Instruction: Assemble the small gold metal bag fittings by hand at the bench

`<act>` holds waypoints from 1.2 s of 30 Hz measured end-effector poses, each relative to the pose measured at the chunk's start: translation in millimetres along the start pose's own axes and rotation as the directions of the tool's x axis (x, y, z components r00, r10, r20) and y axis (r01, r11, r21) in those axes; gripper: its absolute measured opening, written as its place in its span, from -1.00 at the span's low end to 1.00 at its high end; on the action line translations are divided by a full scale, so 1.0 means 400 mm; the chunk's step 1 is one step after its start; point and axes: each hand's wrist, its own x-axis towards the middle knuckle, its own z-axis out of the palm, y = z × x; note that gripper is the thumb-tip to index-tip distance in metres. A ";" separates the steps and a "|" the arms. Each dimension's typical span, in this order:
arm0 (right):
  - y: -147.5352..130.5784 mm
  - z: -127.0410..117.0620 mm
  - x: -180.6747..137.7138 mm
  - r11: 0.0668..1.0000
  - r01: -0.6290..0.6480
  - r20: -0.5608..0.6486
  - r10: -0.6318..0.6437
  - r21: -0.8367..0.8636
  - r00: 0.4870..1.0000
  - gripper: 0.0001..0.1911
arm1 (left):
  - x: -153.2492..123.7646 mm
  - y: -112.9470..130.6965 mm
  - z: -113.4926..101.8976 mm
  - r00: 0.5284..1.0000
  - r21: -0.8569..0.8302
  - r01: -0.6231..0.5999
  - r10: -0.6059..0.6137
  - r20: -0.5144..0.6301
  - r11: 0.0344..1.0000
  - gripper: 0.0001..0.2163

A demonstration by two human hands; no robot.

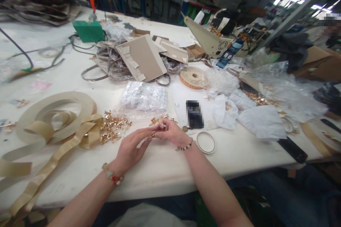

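Note:
My left hand and my right hand meet above the front of the white table, fingertips touching. Between them is a small gold-coloured metal fitting, mostly covered by the fingers. Both hands are closed in a pinch around it. Left of my left hand lies a heap of similar gold fittings, and a few more are scattered just beyond the fingers. A roll of tape lies flat beside my right wrist.
A large coil of beige strap trails ribbon at the left. Ahead are a clear plastic bag, a cardboard sheet and a round strap roll. A dark phone, white packets and a blue bottle stand right.

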 end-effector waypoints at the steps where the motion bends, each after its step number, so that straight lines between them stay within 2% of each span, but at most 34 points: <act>1: 0.000 0.000 0.000 1.000 -0.002 0.002 0.002 -0.017 1.000 -0.46 | -0.001 0.000 0.000 1.000 0.001 0.002 -0.002 -0.005 1.000 -0.67; 4: 0.000 0.000 0.000 0.998 -0.001 0.004 0.001 -0.064 1.000 -0.47 | -0.006 -0.002 0.003 0.999 0.018 0.010 -0.009 -0.038 1.000 -0.65; 8: -0.005 0.004 -0.001 0.997 0.009 0.044 -0.005 -0.076 0.999 -0.44 | -0.015 -0.008 0.005 0.998 0.025 -0.041 0.043 -0.053 0.999 -0.66; 12: -0.011 0.006 -0.006 0.995 -0.040 0.041 0.044 -0.095 0.998 -0.46 | -0.023 -0.016 0.006 0.994 0.028 -0.085 0.087 -0.060 0.996 -0.63; 15: -0.011 0.005 -0.008 0.990 -0.087 0.087 0.097 -0.110 0.992 -0.46 | -0.023 -0.016 0.007 0.993 0.027 -0.098 0.099 -0.068 0.995 -0.61; 17: -0.010 0.004 -0.008 0.993 -0.075 0.104 0.085 -0.096 0.991 -0.46 | -0.020 -0.013 0.006 0.992 0.027 -0.099 0.101 -0.072 0.995 -0.62; 21: -0.008 0.003 -0.006 0.998 0.002 0.051 0.001 -0.068 0.999 -0.45 | -0.010 -0.004 -0.004 0.999 0.033 -0.021 0.022 -0.033 0.999 -0.71; 26: -0.003 -0.001 -0.004 0.999 0.000 0.001 0.000 -0.034 1.000 -0.44 | -0.001 -0.007 -0.020 0.994 0.017 0.107 -0.106 -0.026 0.994 -0.87; 31: 0.001 -0.005 -0.001 1.000 -0.011 -0.042 0.010 -0.007 0.999 -0.45 | 0.002 -0.016 -0.022 0.975 0.014 0.214 -0.213 -0.060 0.977 -0.89; 36: 0.004 -0.011 0.006 1.000 -0.009 -0.065 0.009 0.005 0.998 -0.44 | 0.004 -0.018 -0.025 0.965 -0.044 0.241 -0.244 -0.094 0.970 -0.84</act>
